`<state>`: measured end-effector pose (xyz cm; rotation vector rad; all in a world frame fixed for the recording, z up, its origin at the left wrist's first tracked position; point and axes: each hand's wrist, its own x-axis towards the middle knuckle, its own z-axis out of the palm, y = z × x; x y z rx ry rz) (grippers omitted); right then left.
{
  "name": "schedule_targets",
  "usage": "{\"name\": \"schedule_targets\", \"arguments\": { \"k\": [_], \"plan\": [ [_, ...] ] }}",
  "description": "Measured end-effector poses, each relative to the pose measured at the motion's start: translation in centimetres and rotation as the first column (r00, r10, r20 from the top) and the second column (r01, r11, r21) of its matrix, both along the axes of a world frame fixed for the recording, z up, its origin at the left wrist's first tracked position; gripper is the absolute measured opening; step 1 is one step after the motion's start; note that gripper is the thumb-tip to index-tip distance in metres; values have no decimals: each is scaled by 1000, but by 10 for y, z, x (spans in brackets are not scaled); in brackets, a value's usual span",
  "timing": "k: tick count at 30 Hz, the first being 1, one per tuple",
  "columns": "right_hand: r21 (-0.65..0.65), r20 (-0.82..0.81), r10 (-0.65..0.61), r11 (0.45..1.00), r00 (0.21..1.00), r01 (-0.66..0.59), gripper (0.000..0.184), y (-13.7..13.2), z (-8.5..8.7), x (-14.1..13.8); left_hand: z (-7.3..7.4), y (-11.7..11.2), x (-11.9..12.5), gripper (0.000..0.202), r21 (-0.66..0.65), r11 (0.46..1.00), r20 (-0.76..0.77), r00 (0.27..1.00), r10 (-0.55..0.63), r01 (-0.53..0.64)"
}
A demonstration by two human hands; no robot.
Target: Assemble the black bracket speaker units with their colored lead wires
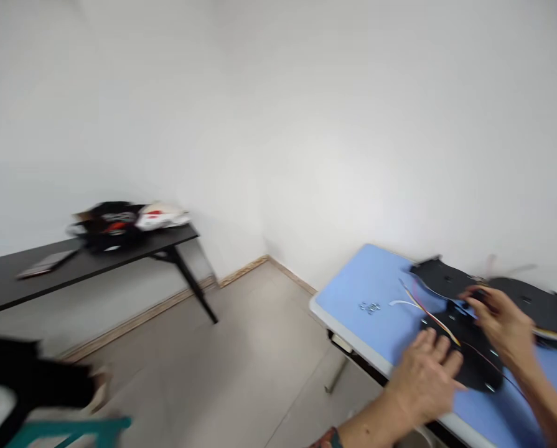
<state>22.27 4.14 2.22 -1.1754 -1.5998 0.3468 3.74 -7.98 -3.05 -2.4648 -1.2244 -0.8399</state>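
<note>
Blue table [357, 280], black plate [481, 367] seemingly under hands [422, 379]

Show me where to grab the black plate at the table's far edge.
Probably pinch the left end of the black plate, coming from above and the left: that thin, flat end lies free, while its other end sits near the right hand and the wires.

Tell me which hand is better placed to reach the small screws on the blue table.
Left, probably: the left hand rests nearer the small metal screws, while the right hand sits farther away, beyond the black plate.
</note>
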Motion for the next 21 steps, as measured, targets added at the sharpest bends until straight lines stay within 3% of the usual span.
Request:
{"name": "schedule_targets", "arguments": {
  "k": [2, 5, 11, 13, 15, 18, 21],
  "plan": [
    [43, 75, -72, 997, 995, 69, 33, -14, 11, -11, -3, 0, 2, 52, -51, 999, 64, 998, -11, 15],
    [40, 113, -67, 997, 991, 63, 25, -16, 20, -23, -7, 4, 4, 50, -136, 990, 134, 991, -24, 43],
    [42, 95, -130, 991, 987, 126, 16, -13, 11, -28, -8, 5, 4, 47, -180, 982, 132, 990, -41, 64],
    [26, -9, -132, 991, 991, 132, 19, -13, 8, -29, -7, 3, 4, 47, -173, 983, 130, 991, -39, 61],
    [9, -233, -125, 991, 964, 131, 25, -11, 10, -25, -7, 3, 4, 47, -162, 985, 128, 991, -38, 59],
    [69, -604, -104, 981, 790, 182, 33, -13, 26, -7, -8, 4, 5, 47, -154, 987, 131, 991, -35, 55],
    [105, -754, -53, 974, 654, 200, 32, -24, 49, 24, -9, 4, 4, 50, -145, 987, 170, 984, -50, 75]
  ]
}}
